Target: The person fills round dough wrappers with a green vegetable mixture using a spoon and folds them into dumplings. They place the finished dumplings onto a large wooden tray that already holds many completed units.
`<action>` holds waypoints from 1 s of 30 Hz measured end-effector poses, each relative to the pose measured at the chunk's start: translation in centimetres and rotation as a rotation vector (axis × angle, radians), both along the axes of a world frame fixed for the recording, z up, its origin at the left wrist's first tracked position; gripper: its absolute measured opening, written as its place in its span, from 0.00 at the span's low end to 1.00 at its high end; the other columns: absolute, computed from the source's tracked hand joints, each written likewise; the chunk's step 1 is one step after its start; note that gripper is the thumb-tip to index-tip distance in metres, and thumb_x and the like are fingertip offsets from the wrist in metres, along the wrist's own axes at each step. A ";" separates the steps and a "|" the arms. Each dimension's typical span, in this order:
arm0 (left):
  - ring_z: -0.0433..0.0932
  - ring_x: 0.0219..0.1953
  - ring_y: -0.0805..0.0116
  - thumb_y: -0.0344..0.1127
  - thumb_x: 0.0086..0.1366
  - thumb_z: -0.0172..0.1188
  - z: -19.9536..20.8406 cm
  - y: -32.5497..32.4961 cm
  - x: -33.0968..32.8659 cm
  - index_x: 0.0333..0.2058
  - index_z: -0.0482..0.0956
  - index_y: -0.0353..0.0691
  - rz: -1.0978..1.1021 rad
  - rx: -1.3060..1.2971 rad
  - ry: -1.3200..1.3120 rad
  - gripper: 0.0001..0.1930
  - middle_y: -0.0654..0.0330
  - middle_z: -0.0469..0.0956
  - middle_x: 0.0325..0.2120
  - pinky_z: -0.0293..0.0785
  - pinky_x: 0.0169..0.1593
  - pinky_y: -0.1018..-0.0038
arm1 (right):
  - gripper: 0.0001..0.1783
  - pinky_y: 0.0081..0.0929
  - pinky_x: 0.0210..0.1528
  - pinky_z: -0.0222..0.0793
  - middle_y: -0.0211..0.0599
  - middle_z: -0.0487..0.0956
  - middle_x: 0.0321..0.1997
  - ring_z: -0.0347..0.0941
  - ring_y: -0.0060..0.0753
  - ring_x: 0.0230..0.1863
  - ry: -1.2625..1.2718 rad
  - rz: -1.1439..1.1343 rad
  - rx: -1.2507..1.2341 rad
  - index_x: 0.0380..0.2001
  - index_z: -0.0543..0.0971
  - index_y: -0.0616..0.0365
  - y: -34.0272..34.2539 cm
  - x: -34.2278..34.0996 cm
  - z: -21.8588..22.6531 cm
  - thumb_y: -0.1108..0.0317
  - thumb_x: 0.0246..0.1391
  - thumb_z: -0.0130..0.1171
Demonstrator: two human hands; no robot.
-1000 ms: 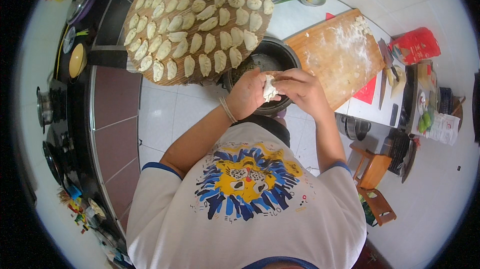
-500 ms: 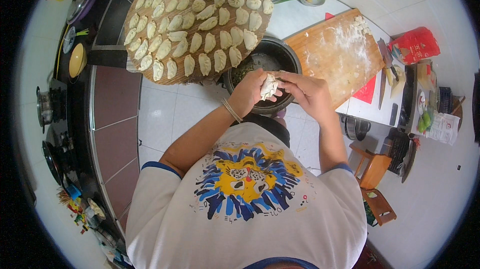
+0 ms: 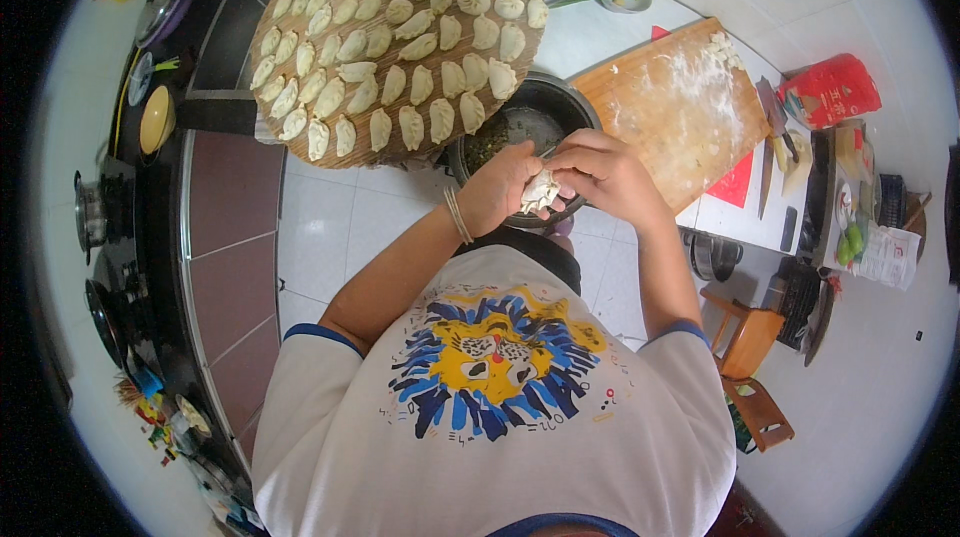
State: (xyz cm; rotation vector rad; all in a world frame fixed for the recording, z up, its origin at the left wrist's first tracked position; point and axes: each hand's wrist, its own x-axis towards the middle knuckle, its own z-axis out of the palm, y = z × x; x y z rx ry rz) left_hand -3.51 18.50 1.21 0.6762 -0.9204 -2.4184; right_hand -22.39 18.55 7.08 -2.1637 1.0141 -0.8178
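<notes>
A pale, floury dumpling [image 3: 539,193] with a pleated edge lies in my left hand [image 3: 503,187], whose fingers curl under it. My right hand [image 3: 607,174] closes in from the right, its thumb and fingertips pinching the dumpling's upper edge. Just beyond both hands sits a dark round pot [image 3: 583,109] with some chopped green filling [image 3: 487,142] along its inner left side. My wrists and hands cover the pot's near part. To the upper left, a round wooden board [image 3: 300,22] carries many finished dumplings set out in rows.
A floured wooden cutting board [image 3: 640,102] rests on the white table at right, with small dough pieces [image 3: 722,49] at its far corner. Beside it lie a knife [image 3: 765,177] and a red bag [image 3: 830,90]. A wooden chair [image 3: 750,337] stands below; a dark counter runs along the left.
My right hand has closed from stretched fingers into a pinch at the dumpling's edge. The dumpling and my left hand have shifted very slightly nearer to me.
</notes>
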 end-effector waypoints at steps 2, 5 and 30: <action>0.76 0.39 0.61 0.53 0.69 0.22 1.0 0.2 0.1 0.49 0.69 0.29 0.007 -0.144 -0.050 0.33 0.51 0.74 0.42 0.73 0.41 0.71 | 0.09 0.31 0.32 0.69 0.37 0.74 0.29 0.72 0.41 0.32 0.001 0.000 0.008 0.31 0.79 0.59 0.1 0.4 0.4 0.76 0.41 0.61; 0.76 0.39 0.62 0.53 0.70 0.23 -0.1 0.2 0.2 0.49 0.68 0.29 0.019 0.044 0.063 0.33 0.51 0.74 0.42 0.74 0.40 0.73 | 0.08 0.31 0.32 0.68 0.37 0.74 0.28 0.71 0.41 0.31 0.022 0.048 -0.034 0.30 0.79 0.59 -0.1 0.4 0.0 0.76 0.41 0.61; 0.67 0.55 0.59 0.52 0.67 0.32 -0.1 0.5 -0.7 0.54 0.60 0.24 0.289 0.339 0.496 0.32 0.46 0.68 0.51 0.59 0.59 0.65 | 0.12 0.30 0.30 0.68 0.37 0.75 0.30 0.71 0.39 0.31 0.103 -0.363 -0.333 0.30 0.79 0.63 2.9 2.4 -0.1 0.77 0.36 0.64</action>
